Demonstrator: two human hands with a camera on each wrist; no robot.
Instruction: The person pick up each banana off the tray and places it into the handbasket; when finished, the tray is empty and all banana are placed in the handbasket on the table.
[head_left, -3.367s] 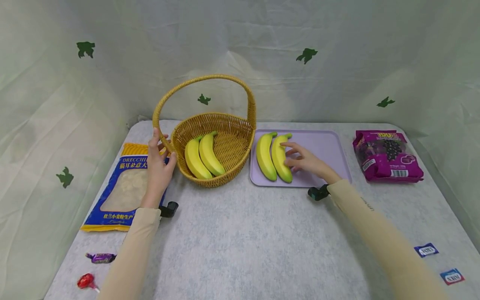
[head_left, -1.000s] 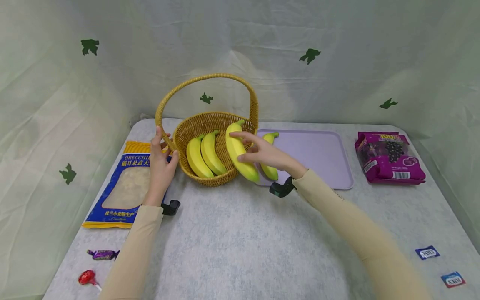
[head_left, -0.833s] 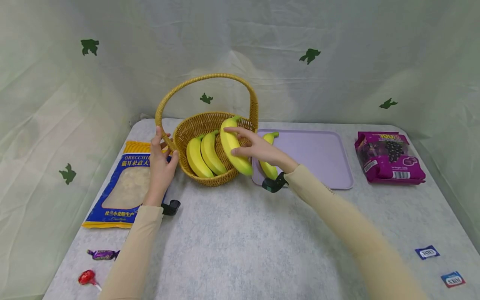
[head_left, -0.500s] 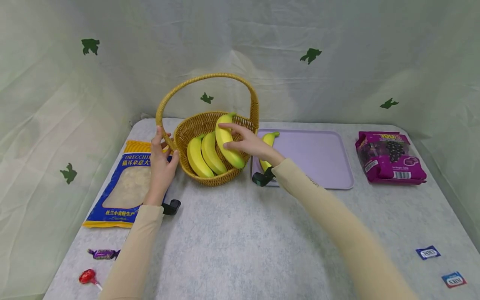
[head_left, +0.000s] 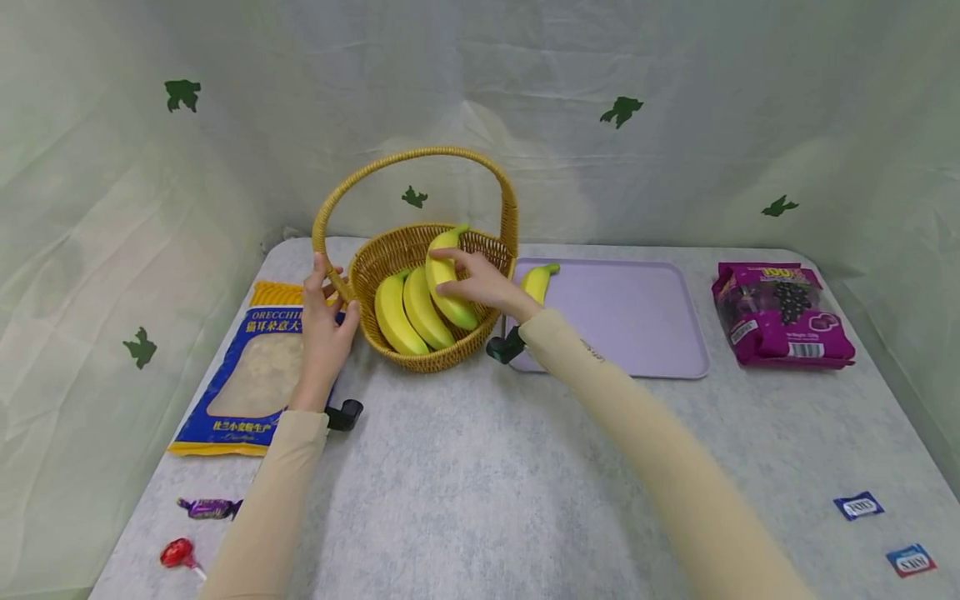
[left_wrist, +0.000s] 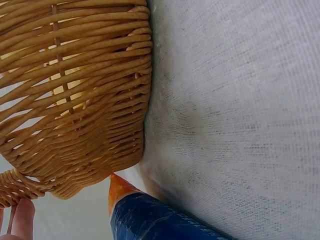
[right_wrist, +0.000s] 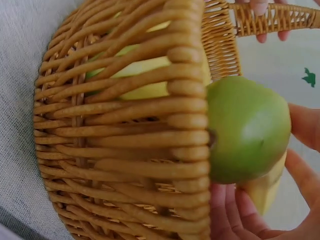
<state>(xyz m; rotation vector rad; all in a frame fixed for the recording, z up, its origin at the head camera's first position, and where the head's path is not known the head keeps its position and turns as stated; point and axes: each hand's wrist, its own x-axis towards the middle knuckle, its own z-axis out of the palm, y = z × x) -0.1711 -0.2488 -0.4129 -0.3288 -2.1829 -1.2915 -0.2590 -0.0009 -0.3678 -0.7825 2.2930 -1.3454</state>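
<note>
My left hand (head_left: 325,337) pinches the base of the handle (head_left: 337,279) of a wicker basket (head_left: 442,360). In the left wrist view its fingertips (left_wrist: 23,220) touch the woven handle. My right hand (head_left: 483,282) grips a yellow banana (head_left: 441,272) between thumb and fingers, within the basket's right side. The right wrist view shows that banana's green end (right_wrist: 247,130) at the rim. Inside the basket two more bananas lie side by side, a left one (head_left: 395,315) and a middle one (head_left: 426,312). Another banana (head_left: 536,282) lies on a lilac tray (head_left: 630,317), partly hidden by my right wrist.
Left of the basket lies a blue-and-yellow pasta bag (head_left: 251,375), partly under my left hand. A purple grape-print bag (head_left: 783,317) stands at the right. Small sweets sit near the front: a purple candy (head_left: 208,508), a red lollipop (head_left: 177,552) and two wrapped packets (head_left: 858,505).
My right hand took a banana from the tray, carried it left over the basket and lowered it beside the other two. My left hand has stayed at the basket handle.
</note>
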